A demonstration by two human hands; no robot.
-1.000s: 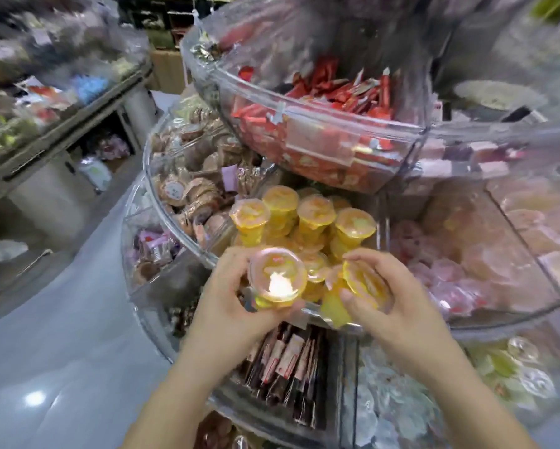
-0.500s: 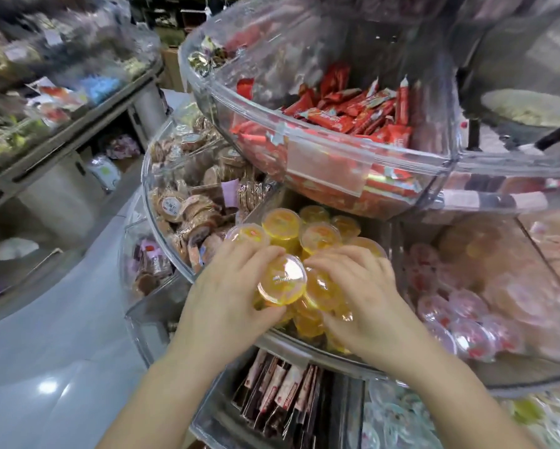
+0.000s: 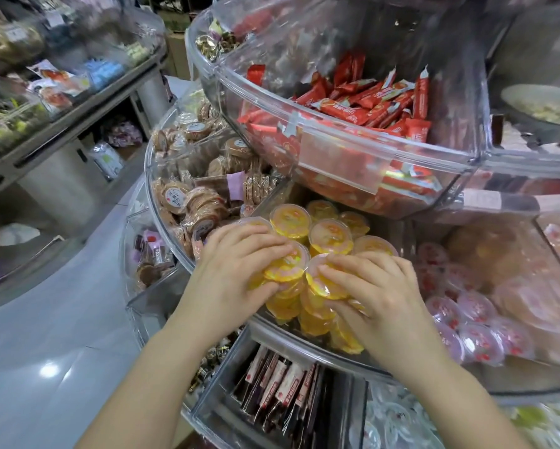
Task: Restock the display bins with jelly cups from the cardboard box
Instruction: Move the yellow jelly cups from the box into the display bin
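Several yellow jelly cups (image 3: 328, 236) fill a compartment of the clear middle-tier display bin (image 3: 272, 330). My left hand (image 3: 236, 273) grips a yellow jelly cup (image 3: 286, 268) lying on its side on top of the pile. My right hand (image 3: 379, 293) grips a second yellow jelly cup (image 3: 324, 283) right beside it. Both hands are inside the compartment, low against the stacked cups. The cardboard box is out of view.
Above hangs a clear bin of red wrapped bars (image 3: 369, 102), close over my hands. Round cookies (image 3: 188, 196) fill the compartment to the left, pink jelly cups (image 3: 466, 322) the one to the right. Dark packets (image 3: 278, 390) sit in the lower tier. A shelf (image 3: 61, 118) stands at left.
Both hands moved forward from the bin's front edge into the yellow compartment and lowered their cups onto the pile. The view has come closer to the bin.
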